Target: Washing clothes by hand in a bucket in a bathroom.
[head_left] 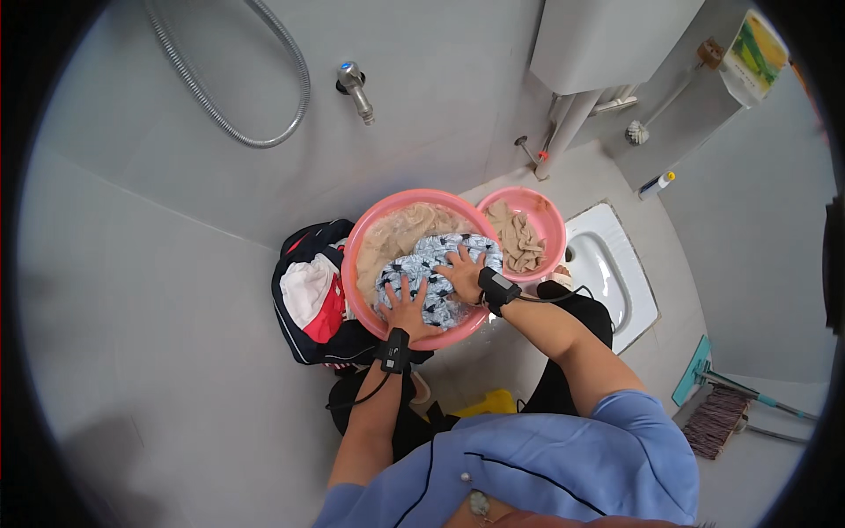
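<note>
A light blue cloth with a dark pattern (407,267) lies bunched and wet in a large pink basin (356,231). My left hand (407,311) presses on its near left part, fingers spread. Farther right, my right hand (463,275) rests on the same cloth with its fingers stretched out. Beige fabric (396,227) sits in cloudy water on the basin's far and left side. What lies under the patterned cloth is hidden. Both wrists wear black devices with cables.
A smaller pink basin (556,227) with beige cloth (518,238) stands at the right. Left is a dark bag (290,330) of clothes. Beyond are a wall tap (356,88), a shower hose (295,66) and a squat toilet (607,255). A mop (717,422) lies at the right.
</note>
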`<state>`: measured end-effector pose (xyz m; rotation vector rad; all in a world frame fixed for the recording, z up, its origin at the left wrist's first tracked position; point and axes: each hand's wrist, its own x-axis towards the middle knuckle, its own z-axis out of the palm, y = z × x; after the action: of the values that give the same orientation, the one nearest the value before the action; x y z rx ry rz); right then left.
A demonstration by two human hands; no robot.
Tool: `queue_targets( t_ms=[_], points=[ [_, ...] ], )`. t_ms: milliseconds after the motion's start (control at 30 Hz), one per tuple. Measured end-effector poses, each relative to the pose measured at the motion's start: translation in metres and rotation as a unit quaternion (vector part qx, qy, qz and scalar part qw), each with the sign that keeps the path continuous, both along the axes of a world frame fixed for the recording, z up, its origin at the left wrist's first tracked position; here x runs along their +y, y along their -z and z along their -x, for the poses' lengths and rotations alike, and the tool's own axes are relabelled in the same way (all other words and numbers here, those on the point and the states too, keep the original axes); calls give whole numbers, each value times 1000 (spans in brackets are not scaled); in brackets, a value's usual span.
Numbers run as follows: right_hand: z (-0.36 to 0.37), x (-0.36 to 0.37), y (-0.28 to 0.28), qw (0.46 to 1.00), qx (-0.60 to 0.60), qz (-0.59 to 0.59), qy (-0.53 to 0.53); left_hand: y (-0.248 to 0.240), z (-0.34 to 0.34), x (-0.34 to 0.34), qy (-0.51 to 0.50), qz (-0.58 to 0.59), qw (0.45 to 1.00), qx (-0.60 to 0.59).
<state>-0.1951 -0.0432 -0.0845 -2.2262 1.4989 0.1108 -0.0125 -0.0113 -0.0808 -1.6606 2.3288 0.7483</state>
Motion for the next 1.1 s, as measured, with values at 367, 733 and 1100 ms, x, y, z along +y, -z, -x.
queue_targets(
  t_ms=[367, 733, 1100],
  points=[
    [-5, -17, 59, 999, -21, 12, -25, 15, 8, -17, -13, -61, 998, -19],
    [-6, -19, 62, 998, -24, 36, -44, 40, 1, -21, 9, -58, 998, -24],
    [-5, -22, 56, 998, -36, -54, -27, 25, 11, -23, 1, -68, 997, -48]
  ],
)
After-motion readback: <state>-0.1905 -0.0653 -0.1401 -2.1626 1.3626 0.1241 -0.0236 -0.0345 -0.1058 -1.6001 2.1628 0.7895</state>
